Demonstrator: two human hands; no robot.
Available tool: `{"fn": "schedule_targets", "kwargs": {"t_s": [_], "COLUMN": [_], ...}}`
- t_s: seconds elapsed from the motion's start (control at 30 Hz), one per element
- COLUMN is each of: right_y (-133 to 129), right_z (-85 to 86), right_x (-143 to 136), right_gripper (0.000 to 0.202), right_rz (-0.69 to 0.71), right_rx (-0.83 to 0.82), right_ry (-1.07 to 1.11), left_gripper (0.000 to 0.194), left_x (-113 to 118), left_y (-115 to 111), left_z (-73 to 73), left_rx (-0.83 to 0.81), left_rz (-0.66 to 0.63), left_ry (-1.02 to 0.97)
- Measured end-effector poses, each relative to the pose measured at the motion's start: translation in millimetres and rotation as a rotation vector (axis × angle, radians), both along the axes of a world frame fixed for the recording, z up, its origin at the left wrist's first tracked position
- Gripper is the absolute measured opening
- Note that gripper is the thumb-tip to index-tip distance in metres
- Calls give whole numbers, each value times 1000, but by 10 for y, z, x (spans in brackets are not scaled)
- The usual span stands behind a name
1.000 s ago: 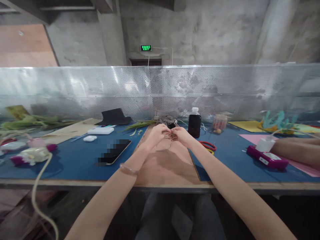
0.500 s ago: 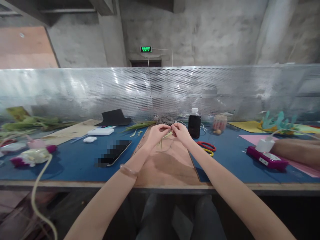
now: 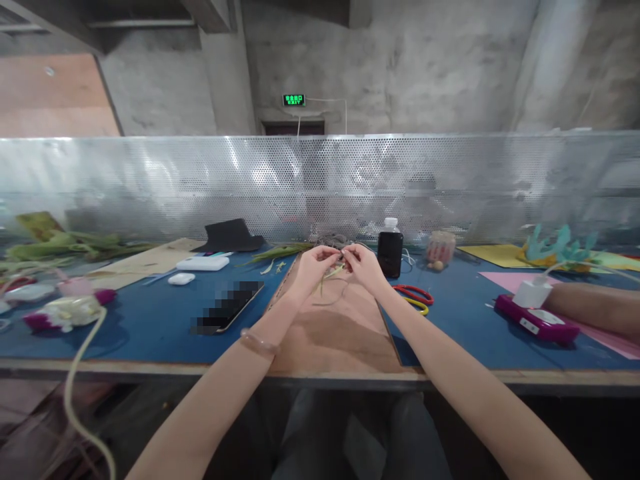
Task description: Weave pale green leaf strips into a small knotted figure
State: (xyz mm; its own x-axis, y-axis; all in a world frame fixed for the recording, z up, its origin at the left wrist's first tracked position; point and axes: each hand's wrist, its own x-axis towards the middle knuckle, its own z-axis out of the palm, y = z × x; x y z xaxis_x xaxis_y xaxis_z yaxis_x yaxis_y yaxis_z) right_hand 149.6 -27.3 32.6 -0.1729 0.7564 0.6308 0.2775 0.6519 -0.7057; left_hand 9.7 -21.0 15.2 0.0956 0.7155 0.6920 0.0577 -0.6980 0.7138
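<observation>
Over the brown board (image 3: 345, 340), my left hand (image 3: 319, 268) and my right hand (image 3: 361, 267) nearly meet, fingertips pinched. Between them is something small and dark, too tiny to make out. Thin yellow-green strips (image 3: 321, 287) hang below my fingers. A coil of grey cord (image 3: 333, 239) lies just behind my hands, with one loose strand curving over the board. Long green leaves (image 3: 280, 252) rest to the left of the cord. Red-handled scissors (image 3: 414, 293) with a yellow handle part lie right of my right hand.
A phone (image 3: 233, 307) lies on the blue mat at left, near a white case (image 3: 181, 279). A black phone (image 3: 389, 253) stands before a bottle at right, near a jar (image 3: 441, 249). Farther right are a purple power strip (image 3: 536, 320) and another person's arm (image 3: 595, 308).
My fingertips have shifted slightly around the small dark item between them. The other person's arm at the right has moved a little. The whole view has shifted slightly.
</observation>
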Motion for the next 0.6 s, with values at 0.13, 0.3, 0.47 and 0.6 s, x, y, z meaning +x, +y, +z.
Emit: {"fn": "schedule_targets", "kwargs": {"t_s": [0.13,0.3,0.47,0.6], "right_y": [-3,-29,-72,-73], "right_z": [3,12,25,9], "right_x": [6,-4,-18,-32], "right_gripper": [18,18,16,17], "right_rz": [11,47,93,128], "right_rx": [13,-7,-46,-97], "right_ry": [7,33,72,103], "left_gripper": [14,15,16,18], "left_x": [16,27,18,7], "left_y": [-33,-51,-59,-67], "left_z": [21,24,12,-17], "left_rx": [9,41,80,114], "left_rz": [26,66,133,195], "left_ry": [-26,-33,-9,33]}}
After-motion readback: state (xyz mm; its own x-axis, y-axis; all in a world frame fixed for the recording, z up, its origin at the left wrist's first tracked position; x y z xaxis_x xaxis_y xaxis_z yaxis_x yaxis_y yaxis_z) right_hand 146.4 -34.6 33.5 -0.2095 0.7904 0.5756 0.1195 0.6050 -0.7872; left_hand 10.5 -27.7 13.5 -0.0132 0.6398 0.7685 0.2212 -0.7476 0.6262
